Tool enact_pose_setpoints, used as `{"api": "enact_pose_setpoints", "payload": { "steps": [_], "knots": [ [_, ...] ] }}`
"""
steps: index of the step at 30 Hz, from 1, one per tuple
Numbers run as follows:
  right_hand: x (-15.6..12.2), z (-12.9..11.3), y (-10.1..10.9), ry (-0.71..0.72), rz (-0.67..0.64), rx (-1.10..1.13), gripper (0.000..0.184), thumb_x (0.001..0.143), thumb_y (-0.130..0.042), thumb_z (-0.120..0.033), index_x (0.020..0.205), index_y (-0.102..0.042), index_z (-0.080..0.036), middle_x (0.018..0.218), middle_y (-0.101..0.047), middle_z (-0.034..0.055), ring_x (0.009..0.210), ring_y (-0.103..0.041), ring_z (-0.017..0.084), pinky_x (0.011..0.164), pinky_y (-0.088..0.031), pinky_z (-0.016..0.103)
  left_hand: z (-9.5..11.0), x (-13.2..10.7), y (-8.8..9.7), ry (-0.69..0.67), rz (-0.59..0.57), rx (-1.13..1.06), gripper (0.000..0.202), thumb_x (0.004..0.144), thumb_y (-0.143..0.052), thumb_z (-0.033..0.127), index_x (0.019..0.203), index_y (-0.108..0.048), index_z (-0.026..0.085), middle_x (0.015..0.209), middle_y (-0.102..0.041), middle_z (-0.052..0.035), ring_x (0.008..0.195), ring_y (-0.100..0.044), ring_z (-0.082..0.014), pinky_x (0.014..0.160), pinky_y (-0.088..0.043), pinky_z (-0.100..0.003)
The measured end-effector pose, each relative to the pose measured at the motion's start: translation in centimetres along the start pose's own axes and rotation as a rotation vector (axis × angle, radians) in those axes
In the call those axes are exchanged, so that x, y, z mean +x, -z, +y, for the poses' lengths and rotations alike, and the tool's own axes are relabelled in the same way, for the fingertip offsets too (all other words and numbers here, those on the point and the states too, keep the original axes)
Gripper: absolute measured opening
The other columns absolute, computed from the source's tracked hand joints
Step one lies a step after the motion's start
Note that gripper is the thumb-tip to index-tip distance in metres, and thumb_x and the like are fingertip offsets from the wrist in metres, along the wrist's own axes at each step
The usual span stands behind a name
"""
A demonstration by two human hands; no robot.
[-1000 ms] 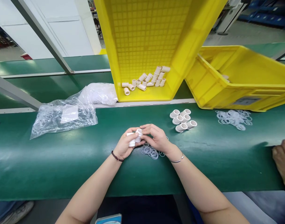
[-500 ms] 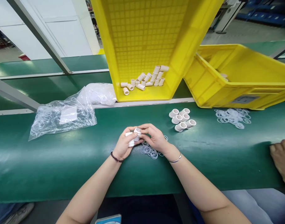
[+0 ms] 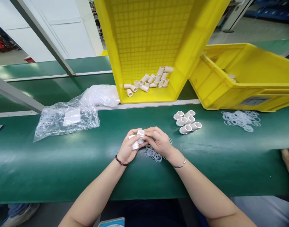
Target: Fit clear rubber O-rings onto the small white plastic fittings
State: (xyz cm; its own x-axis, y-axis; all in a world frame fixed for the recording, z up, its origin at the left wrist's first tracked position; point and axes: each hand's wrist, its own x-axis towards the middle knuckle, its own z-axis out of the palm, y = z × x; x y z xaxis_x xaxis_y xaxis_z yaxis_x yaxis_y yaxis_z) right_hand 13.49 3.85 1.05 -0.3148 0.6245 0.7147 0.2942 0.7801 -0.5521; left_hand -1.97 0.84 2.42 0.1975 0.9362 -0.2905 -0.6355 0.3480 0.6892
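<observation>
Head view: left fingers (image 3: pixel 134 139) clasp two fittings (image 3: pixel 135 146), right fingers (image 3: pixel 151 133) pinch one, partly hiding rings (image 3: pixel 152 154), crate (image 3: pixel 154 37) beyond

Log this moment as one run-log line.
left grip: holds two white fittings | right grip: touching one | near right grip: loose rings | farther right: six similar fittings on green table

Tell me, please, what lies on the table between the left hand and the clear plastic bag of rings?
In the head view, only bare green tabletop shows between the left hand and the bag.
</observation>
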Motion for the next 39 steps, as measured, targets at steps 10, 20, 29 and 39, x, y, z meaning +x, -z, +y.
{"api": "enact_pose_setpoints", "payload": {
  "steps": [10,20,29,39],
  "knots": [
    [-0.13,0.34,0.0,-0.033,-0.028,-0.104,0.01,0.084,-0.06,-0.021,0.093,-0.06,-0.022,0.089,-0.066,0.0056,0.085,-0.063,0.017,0.073,-0.054,0.033,-0.35,0.04,-0.16,-0.02,0.045,-0.031,0.029,0.074,-0.069,0.019,0.099,-0.053,0.017,0.096,-0.062,-0.0035,0.079,-0.062,-0.0126,0.077,-0.055,-0.034],
    [-0.12,0.29,0.09,-0.05,-0.025,-0.144,0.005,0.084,-0.06,-0.023,0.089,-0.062,-0.022,0.087,-0.068,0.0045,0.082,-0.064,0.017,0.073,-0.051,0.032,-0.18,-0.1,-0.53,-0.017,0.082,-0.025,0.033,0.07,-0.072,0.02,0.096,-0.053,0.017,0.093,-0.064,-0.0037,0.08,-0.063,-0.0133,0.078,-0.054,-0.034],
    [0.01,0.13,-0.01,-0.047,-0.005,-0.146,0.005,0.084,-0.059,-0.024,0.081,-0.063,-0.022,0.085,-0.067,0.0047,0.077,-0.063,0.017,0.068,-0.051,0.031,-0.27,0.03,-0.31,-0.032,0.062,-0.021,0.033,0.072,-0.071,0.02,0.098,-0.052,0.018,0.093,-0.063,-0.0028,0.081,-0.063,-0.0133,0.08,-0.053,-0.035],
    [-0.08,0.37,0.05,-0.035,-0.004,-0.157,0.003,0.084,-0.06,-0.024,0.083,-0.06,-0.022,0.083,-0.067,0.0049,0.077,-0.062,0.017,0.068,-0.051,0.032,-0.49,0.16,-0.29,-0.054,0.064,-0.002,0.034,0.071,-0.071,0.023,0.099,-0.054,0.018,0.092,-0.063,-0.002,0.077,-0.06,-0.0117,0.076,-0.05,-0.028]
  ]
}}
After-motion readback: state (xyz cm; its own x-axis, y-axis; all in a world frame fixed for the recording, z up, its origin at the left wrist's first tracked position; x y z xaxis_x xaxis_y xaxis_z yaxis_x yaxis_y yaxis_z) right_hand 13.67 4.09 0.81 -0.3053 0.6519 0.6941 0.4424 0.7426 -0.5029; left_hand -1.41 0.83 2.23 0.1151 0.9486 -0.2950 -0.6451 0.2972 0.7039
